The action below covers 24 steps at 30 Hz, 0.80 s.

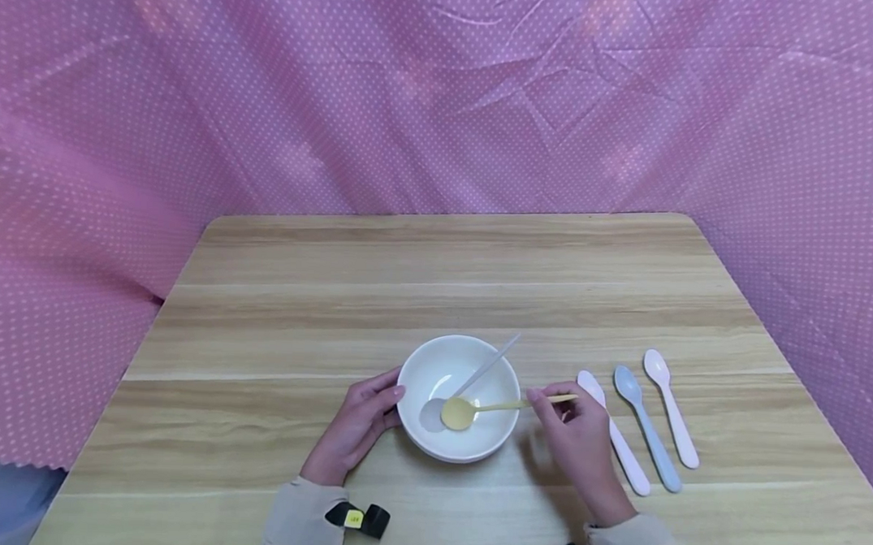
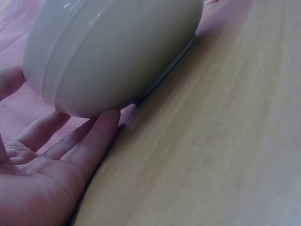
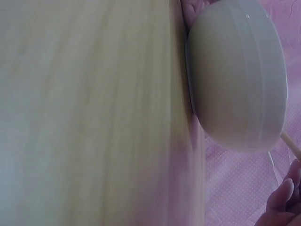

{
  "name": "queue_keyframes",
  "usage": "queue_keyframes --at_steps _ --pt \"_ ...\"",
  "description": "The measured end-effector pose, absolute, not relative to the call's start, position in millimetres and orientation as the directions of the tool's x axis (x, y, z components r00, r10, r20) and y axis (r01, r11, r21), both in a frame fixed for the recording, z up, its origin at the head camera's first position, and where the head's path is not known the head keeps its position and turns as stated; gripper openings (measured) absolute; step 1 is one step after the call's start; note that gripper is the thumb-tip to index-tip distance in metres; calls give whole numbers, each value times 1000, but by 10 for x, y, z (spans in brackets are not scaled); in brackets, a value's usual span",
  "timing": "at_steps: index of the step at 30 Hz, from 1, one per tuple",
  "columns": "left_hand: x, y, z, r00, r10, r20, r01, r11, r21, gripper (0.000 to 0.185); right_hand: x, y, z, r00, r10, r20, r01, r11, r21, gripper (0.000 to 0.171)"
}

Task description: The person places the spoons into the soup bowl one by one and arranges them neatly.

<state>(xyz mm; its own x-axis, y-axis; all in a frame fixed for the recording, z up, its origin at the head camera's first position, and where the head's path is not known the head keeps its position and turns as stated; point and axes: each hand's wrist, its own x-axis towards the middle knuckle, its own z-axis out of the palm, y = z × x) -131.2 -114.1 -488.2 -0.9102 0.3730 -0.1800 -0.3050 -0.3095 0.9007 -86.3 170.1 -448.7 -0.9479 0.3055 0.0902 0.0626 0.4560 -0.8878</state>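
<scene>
- A white bowl (image 1: 460, 399) stands on the wooden tabletop (image 1: 436, 272), near the front edge and between the person's two hands.
- The left hand (image 1: 360, 424) rests against the bowl's left side with its fingers straight and relaxed; in the left wrist view the fingertips (image 2: 106, 120) touch the lower wall of the bowl (image 2: 117, 52), palm open — nothing is gripped.
- The right hand (image 1: 579, 441) sits just right of the bowl and pinches the end of a yellow spoon (image 1: 474, 410) between thumb and fingertips.
- The yellow spoon lies across the bowl's right rim, its scoop down inside the bowl and its handle pointing right toward the pinching fingers.
- A second, grey-white spoon (image 1: 476, 380) is already in the bowl — scoop beside the yellow one, handle leaning up over the far rim.
- On the tabletop to the right of the right hand lie three more spoons side by side: a pink spoon (image 1: 619, 443) closest to the hand, a blue spoon (image 1: 645, 428) in the middle, and a pale pink spoon (image 1: 670, 417) furthest right.
- A pink dotted cloth (image 1: 444, 94) hangs behind and around the tabletop.
</scene>
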Motion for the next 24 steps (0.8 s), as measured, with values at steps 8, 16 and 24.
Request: queue_keyframes --at_steps 8,16,24 --pt "-1313 -1139 -4882 -909 371 -193 -313 -298 902 53 -903 1652 -4488 -953 297 69 87 481 -872 17" --pt "-1316 -1136 -4882 -909 370 -191 -314 -307 899 53 -932 1627 -4509 -954 289 82 71 482 -873 17" --pt "-1312 -1143 -4869 -908 371 -193 -313 -295 903 53 -958 1611 -4496 -960 277 36 106 481 -870 19"
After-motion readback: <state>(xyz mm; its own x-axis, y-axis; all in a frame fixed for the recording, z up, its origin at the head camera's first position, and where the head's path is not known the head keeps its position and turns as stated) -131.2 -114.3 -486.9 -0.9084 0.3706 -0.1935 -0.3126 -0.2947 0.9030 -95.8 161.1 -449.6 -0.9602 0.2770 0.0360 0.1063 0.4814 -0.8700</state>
